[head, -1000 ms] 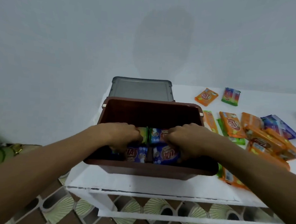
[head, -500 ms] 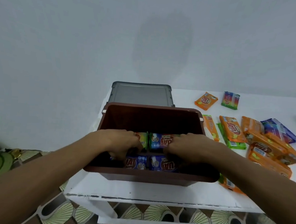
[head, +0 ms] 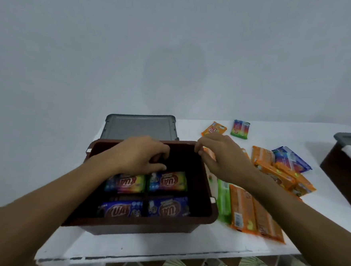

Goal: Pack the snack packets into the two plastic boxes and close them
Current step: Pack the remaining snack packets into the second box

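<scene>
Both hands have lifted off the packets they were pressing down, and the right hand [head: 222, 157] has left the box. Nearest on the white table [head: 141, 246] stands the open brown plastic box [head: 143, 226], with four snack packets flat on its floor: two dark blue foil packets [head: 167, 209] in the near row, two rainbow-coloured packets [head: 168, 181] behind them. Over the far-left packet the left hand [head: 139, 155] sits inside the box, fingers curled; whether it pinches anything I cannot tell. The right hand hovers just beyond the box's far right corner, loosely curled and holding nothing, above long orange packets [head: 242, 210] and a green packet [head: 224, 200] lying beside the box. Farther right is a loose heap of orange and blue packets [head: 279, 173]. Behind the box lies a flat grey plastic lid [head: 139, 127]. At the right edge stands a second brown box [head: 344, 175].
</scene>
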